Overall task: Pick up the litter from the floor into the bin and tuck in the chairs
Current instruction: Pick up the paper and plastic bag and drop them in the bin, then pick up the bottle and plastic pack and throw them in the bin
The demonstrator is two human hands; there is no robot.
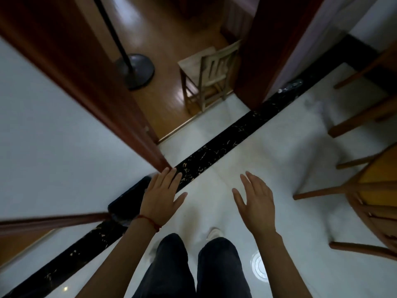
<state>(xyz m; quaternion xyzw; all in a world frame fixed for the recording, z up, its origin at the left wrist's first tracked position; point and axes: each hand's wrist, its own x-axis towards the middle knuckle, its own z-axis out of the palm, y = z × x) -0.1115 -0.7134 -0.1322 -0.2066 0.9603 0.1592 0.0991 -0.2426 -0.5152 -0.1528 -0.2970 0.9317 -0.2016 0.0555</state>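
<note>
My left hand (pixel 161 197) and my right hand (pixel 255 204) are both held out over the white tiled floor, fingers spread and empty. Just left of my left hand stands a dark bin (pixel 127 202) against the wall, partly hidden by my wrist. A clear plastic bottle (pixel 290 86) lies on the black floor strip by the far wall, well beyond both hands. A pale wooden chair (pixel 209 73) stands in the doorway ahead. A brown wooden chair (pixel 365 194) is at my right, and legs of another chair (pixel 363 117) show behind it.
A red-brown door frame (pixel 103 100) borders the doorway on the left, another door post (pixel 264 50) on the right. A fan stand's round base (pixel 137 70) sits on the wooden floor beyond. My legs and a white shoe (pixel 214 233) are below my hands.
</note>
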